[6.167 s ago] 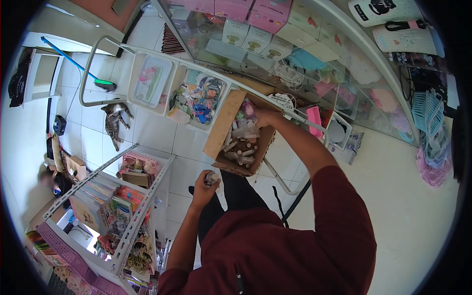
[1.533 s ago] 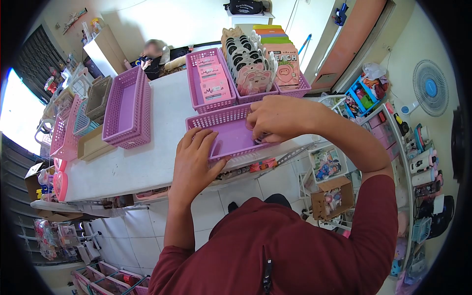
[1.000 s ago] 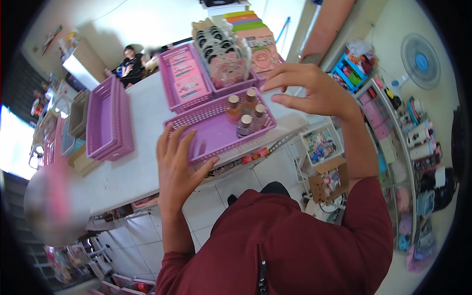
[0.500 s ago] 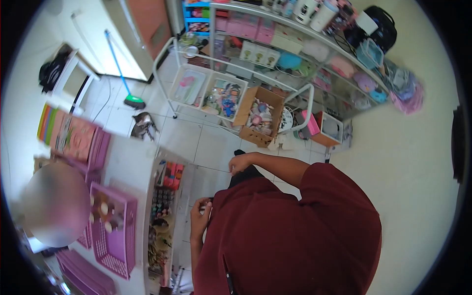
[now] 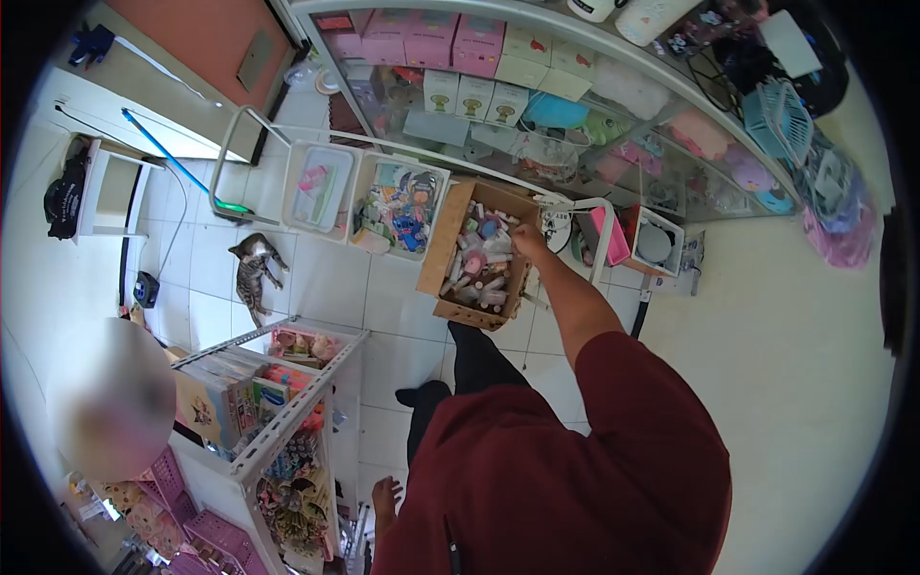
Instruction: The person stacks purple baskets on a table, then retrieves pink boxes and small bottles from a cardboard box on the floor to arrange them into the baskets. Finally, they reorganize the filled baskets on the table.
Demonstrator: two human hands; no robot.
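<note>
My right hand (image 5: 526, 241) reaches down into an open cardboard box (image 5: 443, 240) full of small bottles (image 5: 476, 268), which sits on a low white wire rack. The fingers are at the box's right rim, among the bottles; whether they hold one is hidden. My left hand (image 5: 385, 494) hangs low beside my hip, fingers loose, with nothing seen in it. My maroon sleeve covers most of the lower view.
White bins of toys and stationery (image 5: 398, 206) sit left of the box. A glass display case (image 5: 537, 105) holds boxed goods behind it. A cat (image 5: 253, 268) lies on the tiled floor. A metal shelf with pink baskets (image 5: 278, 402) stands at my left. A broom (image 5: 182, 168) leans nearby.
I turned from the table with the purple basket, where I left three bottles standing, to the floor rack. My right hand went from my waist into the cardboard box; my left hand dropped lower.
</note>
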